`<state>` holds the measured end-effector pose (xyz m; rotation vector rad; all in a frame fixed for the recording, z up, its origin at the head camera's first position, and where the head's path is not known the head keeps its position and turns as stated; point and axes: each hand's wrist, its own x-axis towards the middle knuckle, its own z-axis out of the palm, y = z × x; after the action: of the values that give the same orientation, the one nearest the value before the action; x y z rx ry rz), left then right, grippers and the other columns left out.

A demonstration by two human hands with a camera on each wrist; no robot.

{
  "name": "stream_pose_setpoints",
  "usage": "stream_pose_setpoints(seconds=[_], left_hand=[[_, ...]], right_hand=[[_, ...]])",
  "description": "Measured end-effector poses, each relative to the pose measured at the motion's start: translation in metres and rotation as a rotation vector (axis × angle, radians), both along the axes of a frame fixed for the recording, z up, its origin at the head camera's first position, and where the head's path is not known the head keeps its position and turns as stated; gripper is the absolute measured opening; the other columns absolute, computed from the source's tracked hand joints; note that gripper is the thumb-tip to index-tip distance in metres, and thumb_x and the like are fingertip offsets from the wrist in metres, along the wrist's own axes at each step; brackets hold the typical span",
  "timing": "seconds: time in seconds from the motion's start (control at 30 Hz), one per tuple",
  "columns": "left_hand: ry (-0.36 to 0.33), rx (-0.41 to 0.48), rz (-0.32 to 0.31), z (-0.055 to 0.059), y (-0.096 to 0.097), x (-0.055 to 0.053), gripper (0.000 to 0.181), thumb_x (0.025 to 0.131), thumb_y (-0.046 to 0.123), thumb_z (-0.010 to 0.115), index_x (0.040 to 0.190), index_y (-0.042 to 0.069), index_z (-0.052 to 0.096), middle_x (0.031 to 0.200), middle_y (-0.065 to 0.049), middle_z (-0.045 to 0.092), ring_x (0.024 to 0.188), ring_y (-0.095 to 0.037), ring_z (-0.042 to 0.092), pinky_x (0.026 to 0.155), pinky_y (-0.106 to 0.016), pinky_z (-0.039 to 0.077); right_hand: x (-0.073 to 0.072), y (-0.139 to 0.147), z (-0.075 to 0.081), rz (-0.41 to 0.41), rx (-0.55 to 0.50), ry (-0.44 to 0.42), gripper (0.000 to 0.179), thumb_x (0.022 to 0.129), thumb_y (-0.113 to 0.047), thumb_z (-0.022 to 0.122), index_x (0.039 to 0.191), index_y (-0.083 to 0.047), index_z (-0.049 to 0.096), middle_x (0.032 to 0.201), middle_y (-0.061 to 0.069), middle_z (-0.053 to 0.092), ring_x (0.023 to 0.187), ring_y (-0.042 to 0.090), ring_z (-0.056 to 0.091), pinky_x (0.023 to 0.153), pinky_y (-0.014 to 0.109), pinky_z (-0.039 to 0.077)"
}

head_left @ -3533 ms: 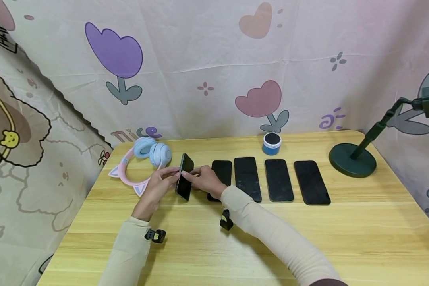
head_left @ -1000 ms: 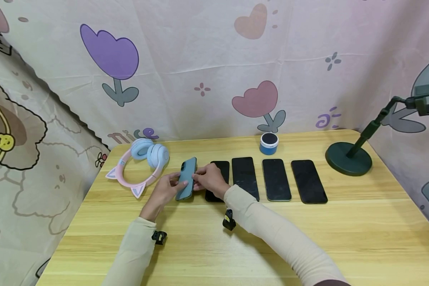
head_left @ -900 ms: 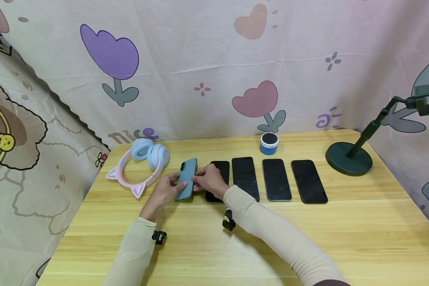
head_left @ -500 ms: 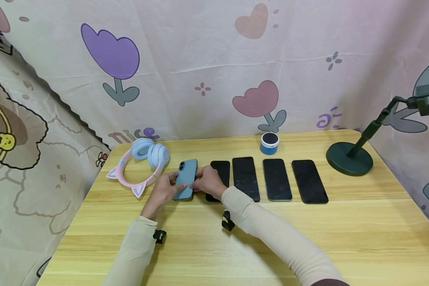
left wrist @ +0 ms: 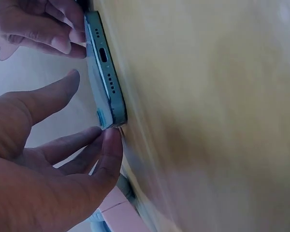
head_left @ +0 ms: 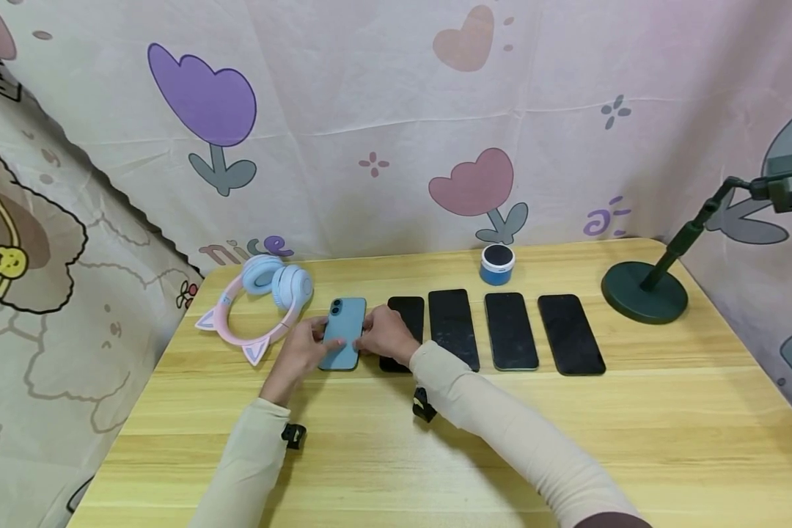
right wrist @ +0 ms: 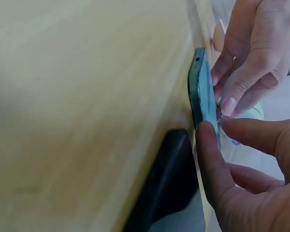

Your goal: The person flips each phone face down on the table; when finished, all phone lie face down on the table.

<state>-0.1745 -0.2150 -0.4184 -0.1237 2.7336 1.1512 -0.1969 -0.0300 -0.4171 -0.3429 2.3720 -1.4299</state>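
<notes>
A light blue smartphone [head_left: 345, 326] lies back up on the wooden table, its camera lenses at the far left corner. On its left, my left hand [head_left: 301, 350] touches the phone's edge with its fingertips, and in the left wrist view the thumb [left wrist: 63, 92] stands off the phone's back. From the other side, my right hand [head_left: 386, 334] has a finger [right wrist: 209, 145] against the edge, the thumb just above the back. Under my right hand, a black phone [head_left: 412, 315] is partly covered.
Further right lie more black phones [head_left: 454, 323], [head_left: 511, 330], [head_left: 570, 334] in a row. Cat-ear headphones [head_left: 237, 339] rest left of my left hand. A small blue-and-white speaker [head_left: 497, 275] and a dark green stand [head_left: 647, 293] are towards the back.
The phone, earlier held on edge between both hands, has turned blue back up and come down flat on the table. My left thumb now stands clear of it.
</notes>
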Motion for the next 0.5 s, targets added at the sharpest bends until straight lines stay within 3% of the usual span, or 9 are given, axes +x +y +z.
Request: stream_pose_setpoints(seconds=[0.07, 0.13, 0.17, 0.23, 0.4, 0.5], left_hand=[[0.013, -0.010, -0.010, 0.002, 0.000, 0.001, 0.064, 0.097, 0.017, 0.070, 0.148, -0.009, 0.043, 0.136, -0.029, 0.055, 0.120, -0.037, 0.053, 0.100, -0.052, 0.045], [0.029, -0.015, -0.020, 0.004, 0.000, 0.002, 0.062, 0.097, 0.017, 0.070, 0.147, -0.008, 0.045, 0.141, -0.029, 0.053, 0.125, -0.041, 0.053, 0.103, -0.054, 0.044], [0.039, -0.018, -0.026, 0.005, 0.000, 0.002, 0.060, 0.097, 0.017, 0.070, 0.147, -0.008, 0.045, 0.142, -0.029, 0.052, 0.127, -0.042, 0.052, 0.104, -0.055, 0.044], [0.057, -0.023, -0.039, 0.006, 0.001, 0.002, 0.058, 0.098, 0.017, 0.069, 0.146, -0.008, 0.047, 0.144, -0.028, 0.051, 0.128, -0.044, 0.053, 0.103, -0.055, 0.045], [0.113, -0.044, -0.069, 0.010, 0.008, 0.004, 0.051, 0.098, 0.018, 0.068, 0.141, -0.006, 0.054, 0.139, -0.025, 0.057, 0.121, -0.041, 0.059, 0.097, -0.052, 0.050], [0.135, -0.047, -0.089, 0.011, 0.014, 0.005, 0.048, 0.098, 0.019, 0.068, 0.139, -0.006, 0.057, 0.135, -0.025, 0.060, 0.117, -0.040, 0.061, 0.095, -0.052, 0.051]], right_hand=[[-0.001, 0.002, 0.002, 0.008, 0.009, 0.015, 0.033, 0.088, -0.004, 0.077, 0.062, -0.005, 0.056, 0.058, 0.004, 0.059, 0.053, 0.012, 0.054, 0.056, 0.026, 0.042], [-0.002, 0.006, 0.005, 0.017, 0.019, 0.026, 0.013, 0.089, -0.007, 0.077, 0.082, 0.002, 0.070, 0.063, -0.001, 0.062, 0.058, 0.010, 0.060, 0.069, 0.031, 0.053], [-0.002, 0.008, 0.006, 0.022, 0.024, 0.031, 0.013, 0.089, -0.008, 0.077, 0.093, 0.004, 0.073, 0.066, -0.001, 0.064, 0.061, 0.011, 0.062, 0.077, 0.035, 0.056], [-0.001, 0.012, 0.010, 0.027, 0.027, 0.033, 0.032, 0.089, -0.010, 0.078, 0.117, 0.005, 0.072, 0.078, 0.004, 0.073, 0.072, 0.017, 0.071, 0.088, 0.042, 0.056], [-0.001, 0.024, 0.017, 0.043, 0.013, 0.028, 0.036, 0.090, -0.009, 0.077, 0.121, 0.007, 0.067, 0.085, 0.010, 0.073, 0.075, 0.027, 0.074, 0.075, 0.036, 0.060], [-0.001, 0.032, 0.019, 0.050, 0.010, 0.043, 0.039, 0.091, -0.009, 0.076, 0.124, 0.008, 0.065, 0.091, 0.013, 0.073, 0.075, 0.027, 0.074, 0.073, 0.034, 0.060]])
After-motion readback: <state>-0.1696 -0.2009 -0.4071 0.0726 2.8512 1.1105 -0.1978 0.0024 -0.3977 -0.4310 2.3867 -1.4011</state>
